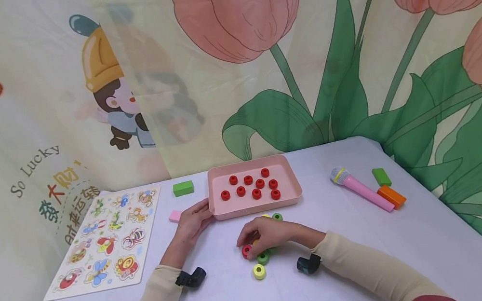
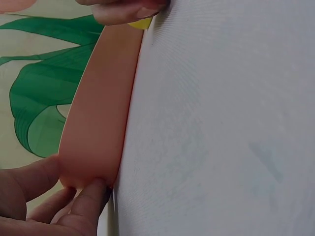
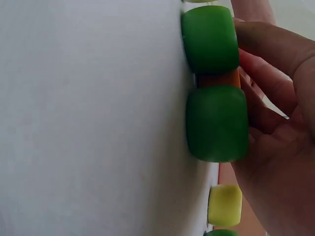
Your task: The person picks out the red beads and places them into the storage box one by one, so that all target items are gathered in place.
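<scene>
At the tray's front left corner, my left hand (image 1: 193, 221) holds the pink tray (image 1: 253, 211), its fingers against the rim and side in the left wrist view. Several red beads (image 1: 256, 194) lie spread in that tray. My right hand (image 1: 268, 232) is over a small group of beads in front of the tray, thumb and fingertips pinching a red bead (image 1: 247, 251). Close by it are a green bead (image 1: 262, 258) and a yellow bead (image 1: 259, 272). Behind this hand another green bead (image 1: 277, 217) shows, and the hand partly hides others. Two green beads (image 3: 217, 123) stand large beside the fingers in the right wrist view.
Left of the tray are a green block (image 1: 183, 188) and a pink block (image 1: 175, 216). An insect picture board (image 1: 101, 241) lies at far left. To the right lie a pink toy microphone (image 1: 362, 189), an orange block (image 1: 391, 197) and another green block (image 1: 381, 176). A printed curtain (image 1: 262, 95) hangs behind.
</scene>
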The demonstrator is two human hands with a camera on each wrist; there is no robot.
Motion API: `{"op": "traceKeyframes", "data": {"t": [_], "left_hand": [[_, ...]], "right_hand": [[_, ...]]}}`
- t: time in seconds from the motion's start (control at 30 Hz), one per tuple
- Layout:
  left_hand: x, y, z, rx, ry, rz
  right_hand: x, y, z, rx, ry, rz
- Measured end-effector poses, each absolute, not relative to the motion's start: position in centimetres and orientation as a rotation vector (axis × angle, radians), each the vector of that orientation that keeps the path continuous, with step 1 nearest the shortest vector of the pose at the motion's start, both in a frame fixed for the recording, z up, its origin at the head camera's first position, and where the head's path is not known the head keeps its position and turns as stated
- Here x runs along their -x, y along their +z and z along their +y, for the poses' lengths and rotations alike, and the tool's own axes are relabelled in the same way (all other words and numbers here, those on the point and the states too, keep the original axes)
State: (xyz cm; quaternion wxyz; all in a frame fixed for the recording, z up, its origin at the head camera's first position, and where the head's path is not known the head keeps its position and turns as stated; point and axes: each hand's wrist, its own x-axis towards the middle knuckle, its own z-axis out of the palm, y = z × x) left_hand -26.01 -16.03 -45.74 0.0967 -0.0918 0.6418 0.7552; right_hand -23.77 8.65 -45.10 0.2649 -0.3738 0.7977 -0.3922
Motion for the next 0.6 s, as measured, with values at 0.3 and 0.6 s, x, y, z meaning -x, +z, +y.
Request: {"op": "traceKeyframes", "data": {"t": [0.3,0.6], "left_hand": [[26.0,-45.8,-16.1,0.266,2.231,1.910],[25.9,-45.8,-16.1,0.286,2.220,1.925]], "right_hand": [[24.2,-44.7,8.6,1.021,-1.050,2.141],[27.8,-42.1,10.6,0.877,-1.215,2.280]]}}
